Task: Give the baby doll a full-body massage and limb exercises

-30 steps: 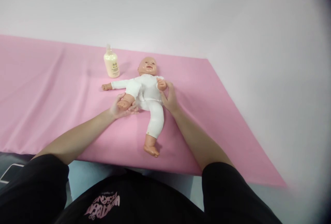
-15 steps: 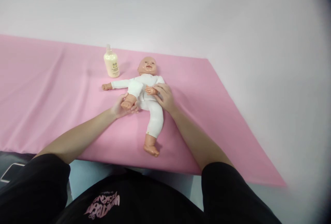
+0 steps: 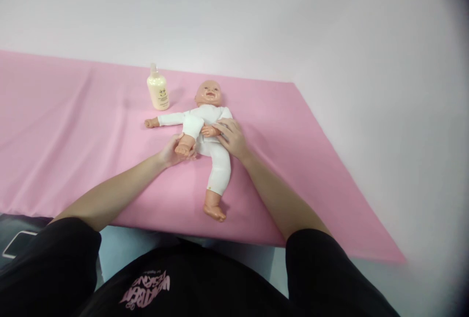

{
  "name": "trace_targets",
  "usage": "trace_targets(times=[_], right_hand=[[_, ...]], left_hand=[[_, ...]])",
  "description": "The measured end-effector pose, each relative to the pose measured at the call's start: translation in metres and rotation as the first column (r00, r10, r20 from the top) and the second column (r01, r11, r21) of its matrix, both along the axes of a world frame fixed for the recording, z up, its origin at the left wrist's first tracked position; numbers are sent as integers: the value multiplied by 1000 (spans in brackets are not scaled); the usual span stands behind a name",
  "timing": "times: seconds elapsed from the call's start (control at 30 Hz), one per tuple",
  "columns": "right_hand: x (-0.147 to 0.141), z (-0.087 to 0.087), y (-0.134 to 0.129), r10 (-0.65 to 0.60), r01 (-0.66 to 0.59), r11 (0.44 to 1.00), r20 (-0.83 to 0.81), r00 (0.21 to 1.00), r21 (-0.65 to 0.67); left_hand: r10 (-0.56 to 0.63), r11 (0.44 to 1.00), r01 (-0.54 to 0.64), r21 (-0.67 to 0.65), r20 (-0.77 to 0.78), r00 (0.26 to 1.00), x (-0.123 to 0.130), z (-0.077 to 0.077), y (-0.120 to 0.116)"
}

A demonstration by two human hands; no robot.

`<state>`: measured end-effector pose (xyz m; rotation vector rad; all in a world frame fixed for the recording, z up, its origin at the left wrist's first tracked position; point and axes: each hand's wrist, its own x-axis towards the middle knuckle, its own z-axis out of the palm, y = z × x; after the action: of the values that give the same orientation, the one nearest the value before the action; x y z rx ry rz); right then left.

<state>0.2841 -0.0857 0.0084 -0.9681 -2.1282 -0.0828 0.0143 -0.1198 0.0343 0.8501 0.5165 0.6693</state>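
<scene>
A baby doll (image 3: pixel 216 160) with a white cloth body lies on its back on a pink-covered table (image 3: pixel 146 200), its head away from me. My left hand (image 3: pixel 172 152) is wrapped round the lower part of the doll's bent leg, which is raised over its belly. Across the doll's middle, my right hand (image 3: pixel 233 138) holds its forearm near the wrist, so that the doll's small hand lies on the belly beside the raised knee. The other leg stretches toward me. The other arm points out to the left.
A pump bottle (image 3: pixel 159 93) of pale yellow liquid stands upright left of the doll's head. A white wall (image 3: pixel 234 19) runs behind the table. Below the table's front edge at lower left lies a phone-like object (image 3: pixel 20 243).
My right hand has shifted the doll's hand slightly left and down, closer to the raised knee. The bent leg in my left hand has moved a little to the right.
</scene>
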Motion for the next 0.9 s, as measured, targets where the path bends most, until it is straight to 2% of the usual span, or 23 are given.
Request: trace_targets(times=[0.37, 0.47, 0.6, 0.9], right_hand=[[-1, 1, 0, 5, -5, 999, 13, 1000, 43], [-1, -1, 2, 14, -15, 997, 14, 1000, 74], [1, -4, 4, 19, -20, 999, 16, 1000, 41], [1, -4, 5, 34, -34, 997, 0, 999, 72]], left_hand=[[2, 1000, -2, 4, -16, 1000, -1, -6, 3], [-8, 999, 8, 44, -6, 1000, 0, -7, 3], [-23, 997, 24, 79, -5, 1000, 1, -9, 3], [-4, 999, 5, 38, -25, 1000, -2, -16, 7]])
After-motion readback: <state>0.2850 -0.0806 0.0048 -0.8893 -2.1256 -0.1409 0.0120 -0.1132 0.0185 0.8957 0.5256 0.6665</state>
